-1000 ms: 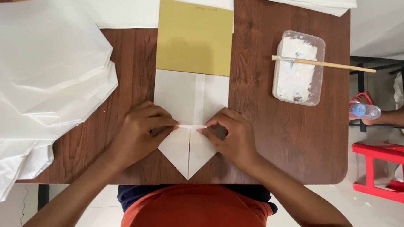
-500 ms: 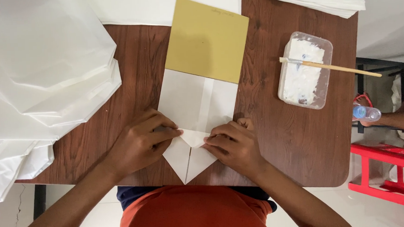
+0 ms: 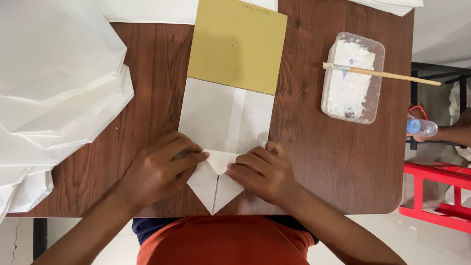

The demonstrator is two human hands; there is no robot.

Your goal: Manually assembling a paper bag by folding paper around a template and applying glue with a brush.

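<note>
Bright even overhead light, soft faint shadows, sharp focus, whites slightly overexposed, no blur

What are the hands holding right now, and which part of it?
Both the left hand and right hand press down the folded white paper, at the small flap near its pointed end.
</note>
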